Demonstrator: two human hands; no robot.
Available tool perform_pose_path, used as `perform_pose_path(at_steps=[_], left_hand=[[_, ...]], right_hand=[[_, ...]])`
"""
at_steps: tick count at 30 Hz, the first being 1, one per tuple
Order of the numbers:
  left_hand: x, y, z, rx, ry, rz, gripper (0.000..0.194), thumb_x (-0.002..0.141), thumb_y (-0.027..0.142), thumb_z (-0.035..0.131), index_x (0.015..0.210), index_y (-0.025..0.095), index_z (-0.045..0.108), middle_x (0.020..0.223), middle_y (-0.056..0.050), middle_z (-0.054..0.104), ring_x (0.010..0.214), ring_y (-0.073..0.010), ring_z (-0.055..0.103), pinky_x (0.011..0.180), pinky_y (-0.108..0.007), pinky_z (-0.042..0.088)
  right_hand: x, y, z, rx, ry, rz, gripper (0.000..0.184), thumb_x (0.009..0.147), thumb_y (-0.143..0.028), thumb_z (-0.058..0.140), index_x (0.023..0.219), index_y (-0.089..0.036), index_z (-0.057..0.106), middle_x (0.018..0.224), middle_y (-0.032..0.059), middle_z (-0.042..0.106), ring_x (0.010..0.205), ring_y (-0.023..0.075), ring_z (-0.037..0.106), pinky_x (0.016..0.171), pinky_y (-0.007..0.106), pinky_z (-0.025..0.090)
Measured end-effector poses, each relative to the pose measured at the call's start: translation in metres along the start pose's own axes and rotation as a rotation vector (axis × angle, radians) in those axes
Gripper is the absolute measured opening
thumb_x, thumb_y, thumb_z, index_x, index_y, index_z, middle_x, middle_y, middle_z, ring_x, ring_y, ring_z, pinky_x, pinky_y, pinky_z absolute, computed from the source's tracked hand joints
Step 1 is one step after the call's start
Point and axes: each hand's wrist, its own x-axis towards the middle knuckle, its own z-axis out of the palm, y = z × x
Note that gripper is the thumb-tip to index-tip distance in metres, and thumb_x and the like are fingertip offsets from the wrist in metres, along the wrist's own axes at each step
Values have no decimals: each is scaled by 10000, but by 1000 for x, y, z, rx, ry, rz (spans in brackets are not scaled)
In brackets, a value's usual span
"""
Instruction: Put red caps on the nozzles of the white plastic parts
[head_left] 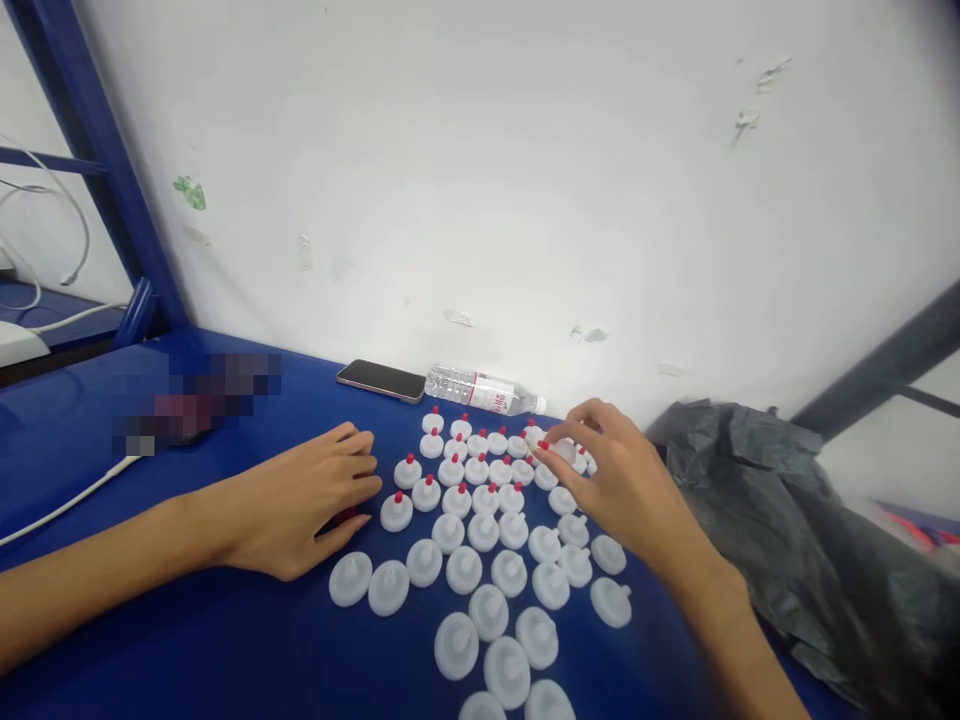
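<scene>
My right hand (pixel 611 475) is at the back right of the rows, thumb and forefinger pinched at a red tip (pixel 543 446) on a white disc-shaped nozzle lid. The fingers hide part of that lid and its neighbours. My left hand (pixel 311 500) rests palm down on the table, left of the rows, its fingers loosely curved and the thumb apart. Something small and red shows under its palm, mostly hidden. Many white nozzle lids (pixel 464 569) stand spout up between my hands. The back rows carry small red tips (pixel 457 491); the front ones have bare spouts.
A phone (pixel 381 380) and a clear water bottle (pixel 484 390) lie behind the lids on the blue table (pixel 247 640), by the white wall. A dark plastic bag (pixel 795 520) bunches up at the right. A white cable (pixel 71 510) runs across the left side to a blurred object.
</scene>
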Motion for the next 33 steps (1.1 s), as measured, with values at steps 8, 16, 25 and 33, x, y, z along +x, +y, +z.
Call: perform_pose_path(at_steps=[8,16,25,33], left_hand=[[2,1,7,42,35,28,178,861,338,592,686,310,579,659,90,617,711,-177,505,732,-332,342],[5,0,5,45,125,-26,169,860,391,594,714,305,593,673,101,589,663,-149,500,707,-297,354],[9,-3,8,149,322,-47,222,862,503,578,777,301,616,696,104,651,661,-134,512,682,-280,373],[5,-2,11,45,372,-62,179,928,406,519,945,308,669,794,67,718,758,-138,581,751,-298,428]], right_hand=[[-1,4,0,179,-465,185,181,875,-364,583,787,-234,672,691,4,702,593,161,614,552,278,400],[-3,12,-4,150,-410,177,252,905,-397,530,822,-245,713,706,37,719,618,185,643,556,291,410],[-12,37,5,200,-508,252,116,821,-276,632,730,-241,694,720,3,713,646,168,650,567,267,439],[-5,28,-7,166,-192,213,88,914,-260,484,906,-227,565,1012,39,700,836,184,656,743,321,486]])
